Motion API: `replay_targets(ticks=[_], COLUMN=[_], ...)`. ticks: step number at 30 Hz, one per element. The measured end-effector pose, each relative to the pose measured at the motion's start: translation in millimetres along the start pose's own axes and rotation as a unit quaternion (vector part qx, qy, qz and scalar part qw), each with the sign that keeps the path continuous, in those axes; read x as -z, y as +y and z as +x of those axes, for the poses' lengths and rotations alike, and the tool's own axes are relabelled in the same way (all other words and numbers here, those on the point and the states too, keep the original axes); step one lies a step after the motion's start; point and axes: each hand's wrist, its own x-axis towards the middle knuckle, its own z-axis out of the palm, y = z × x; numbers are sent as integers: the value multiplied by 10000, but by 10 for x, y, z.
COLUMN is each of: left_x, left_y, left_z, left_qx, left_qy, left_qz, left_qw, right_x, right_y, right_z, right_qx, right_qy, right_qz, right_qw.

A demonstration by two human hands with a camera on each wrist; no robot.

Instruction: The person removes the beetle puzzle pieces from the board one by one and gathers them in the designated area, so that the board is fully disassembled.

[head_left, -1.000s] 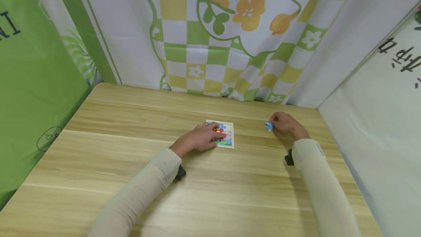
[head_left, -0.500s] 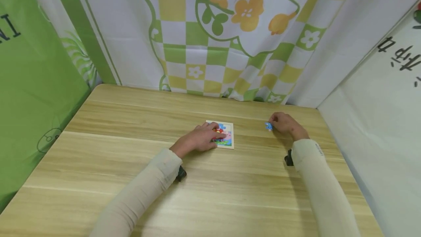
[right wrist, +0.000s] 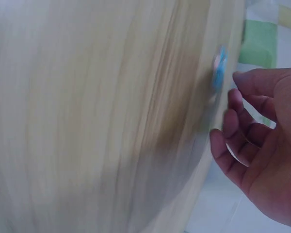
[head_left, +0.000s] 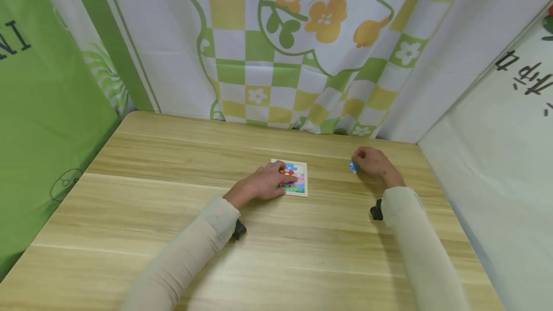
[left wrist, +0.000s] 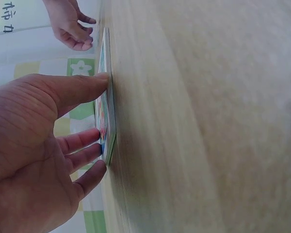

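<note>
A small framed jigsaw puzzle [head_left: 306, 184] with a cartoon pig picture lies flat on the table, its upper right part showing bare cream backing. My left hand [head_left: 267, 182] rests on its left side, fingers spread. In the left wrist view the thumb presses the near rim [left wrist: 111, 116] while other fingertips touch the puzzle further along. To the right, my right hand [head_left: 374, 162] pinches a small blue puzzle piece [head_left: 353, 167] at its upper edge, low over the table. The piece [right wrist: 219, 69] shows blurred just past the thumb tip in the right wrist view; the index fingertip is hidden.
The wood-grain table [head_left: 207, 157] ends at the back against a checked, flowered curtain [head_left: 259, 76]. A green cloth [head_left: 52, 109] hangs on the left, and a white sheet with black writing [head_left: 510, 124] hangs on the right.
The right hand has shifted slightly left over the blue puzzle piece, and the notch in the piece shows less. The left hand and the framed puzzle stay in place.
</note>
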Motion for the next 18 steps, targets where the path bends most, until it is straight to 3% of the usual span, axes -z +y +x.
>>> replay_targets(ticks=[6,12,18], left_x=[-25,-37,-30], left_y=[3,-10,-10], left_z=[3,-1,4], left_qx=[68,87,107], left_qy=[81,122,130], left_qz=[-185,-131,-28], left_qw=[9998,9998,9999], right_x=[-151,-327,-479], right_y=[-117,-461,-807], right_z=[-4,-16,-16], right_qx=[545,1086,1360], right_qy=[534,423,109], right_qz=[367,421,387], right_qw=[9964,9923,9899])
